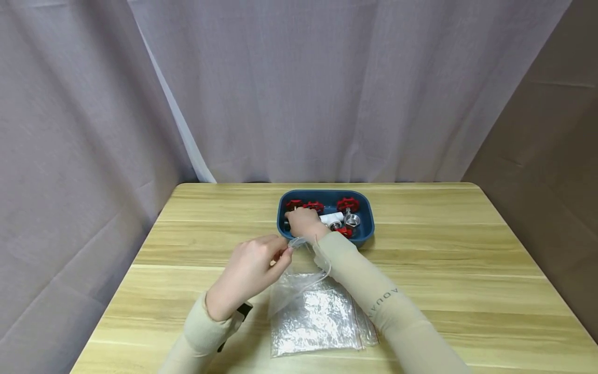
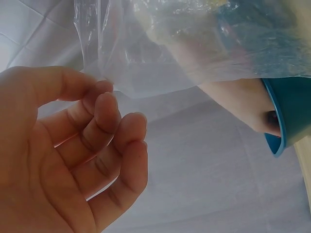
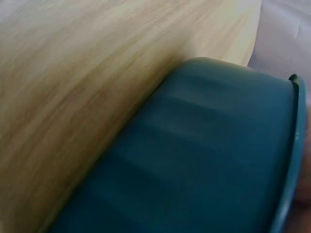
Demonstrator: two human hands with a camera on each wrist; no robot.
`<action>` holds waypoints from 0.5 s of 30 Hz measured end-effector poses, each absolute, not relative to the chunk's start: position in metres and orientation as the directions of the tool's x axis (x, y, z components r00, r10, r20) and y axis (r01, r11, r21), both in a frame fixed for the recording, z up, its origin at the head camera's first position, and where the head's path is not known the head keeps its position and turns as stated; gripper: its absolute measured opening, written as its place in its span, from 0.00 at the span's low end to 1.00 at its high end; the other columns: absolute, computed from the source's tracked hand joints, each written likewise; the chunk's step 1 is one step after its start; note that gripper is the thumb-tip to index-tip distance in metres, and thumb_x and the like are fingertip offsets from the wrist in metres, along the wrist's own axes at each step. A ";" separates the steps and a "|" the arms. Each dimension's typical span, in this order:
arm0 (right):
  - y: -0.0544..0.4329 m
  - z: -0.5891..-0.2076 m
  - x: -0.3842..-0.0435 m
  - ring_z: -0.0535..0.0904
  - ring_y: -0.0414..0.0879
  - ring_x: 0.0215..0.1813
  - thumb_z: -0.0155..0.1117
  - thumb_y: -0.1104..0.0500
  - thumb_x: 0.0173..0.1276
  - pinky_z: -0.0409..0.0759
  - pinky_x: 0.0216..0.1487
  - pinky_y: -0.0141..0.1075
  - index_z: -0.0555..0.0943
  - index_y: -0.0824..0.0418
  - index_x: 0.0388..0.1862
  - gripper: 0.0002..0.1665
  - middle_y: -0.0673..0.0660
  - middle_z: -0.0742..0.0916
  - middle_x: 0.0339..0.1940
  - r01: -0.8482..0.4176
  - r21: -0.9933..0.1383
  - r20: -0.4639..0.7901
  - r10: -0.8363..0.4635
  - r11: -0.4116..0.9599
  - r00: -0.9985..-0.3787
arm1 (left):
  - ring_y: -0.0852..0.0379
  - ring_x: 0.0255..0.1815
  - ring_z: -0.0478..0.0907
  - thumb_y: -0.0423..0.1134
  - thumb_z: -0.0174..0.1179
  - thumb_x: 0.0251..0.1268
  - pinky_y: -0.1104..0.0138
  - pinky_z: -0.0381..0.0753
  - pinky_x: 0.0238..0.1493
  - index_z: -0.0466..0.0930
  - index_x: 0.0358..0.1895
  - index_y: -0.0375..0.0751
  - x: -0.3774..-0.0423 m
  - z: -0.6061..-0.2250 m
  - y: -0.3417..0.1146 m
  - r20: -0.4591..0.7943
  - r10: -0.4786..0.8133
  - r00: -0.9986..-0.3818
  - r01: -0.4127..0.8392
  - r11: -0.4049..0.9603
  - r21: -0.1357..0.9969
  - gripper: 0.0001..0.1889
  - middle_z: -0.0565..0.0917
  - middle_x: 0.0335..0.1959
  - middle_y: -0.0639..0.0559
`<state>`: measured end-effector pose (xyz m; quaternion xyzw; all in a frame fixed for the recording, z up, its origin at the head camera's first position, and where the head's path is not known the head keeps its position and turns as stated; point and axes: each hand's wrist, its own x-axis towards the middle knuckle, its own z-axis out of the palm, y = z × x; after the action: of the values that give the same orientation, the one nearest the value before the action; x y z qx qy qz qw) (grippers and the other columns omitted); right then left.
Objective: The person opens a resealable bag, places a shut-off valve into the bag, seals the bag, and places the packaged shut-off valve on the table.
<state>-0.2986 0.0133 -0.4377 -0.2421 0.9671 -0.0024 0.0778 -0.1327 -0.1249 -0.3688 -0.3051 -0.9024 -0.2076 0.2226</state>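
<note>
Left hand (image 1: pixel 252 259), at lower center, pinches the edge of a clear plastic bag (image 2: pixel 136 75) with thumb and fingertips as the right hand (image 1: pixel 306 223) dips into a blue plastic tray (image 1: pixel 327 196) just below the frame's center, its fingertips hidden and its grip impossible to tell. Red-handwheel valves (image 1: pixel 348 204) and a white pipe fitting (image 1: pixel 333 217) fill the tray; transparent bags (image 1: pixel 315 327) lie on the wood-grain table (image 1: pixel 444 270) at bottom center.

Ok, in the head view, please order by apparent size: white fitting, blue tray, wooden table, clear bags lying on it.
1. Wooden table
2. Clear bags (nearer the camera, so true size is unsure)
3. Blue tray
4. White fitting
</note>
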 end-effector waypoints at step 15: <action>0.012 -0.452 -0.302 0.84 0.54 0.48 0.66 0.57 0.68 0.83 0.40 0.49 0.78 0.50 0.68 0.28 0.61 0.87 0.51 -0.483 -0.100 -0.054 -0.490 0.870 -0.870 | 0.70 0.19 0.67 0.38 0.60 0.67 0.72 0.66 0.19 0.71 0.22 0.55 -0.132 -0.371 -0.129 0.506 0.460 -0.729 0.634 0.733 0.246 0.14 0.71 0.21 0.67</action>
<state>-0.3022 0.0120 -0.4522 -0.2518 0.9661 -0.0418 0.0390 -0.1321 -0.1295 -0.3712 -0.3015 -0.9068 -0.2060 0.2108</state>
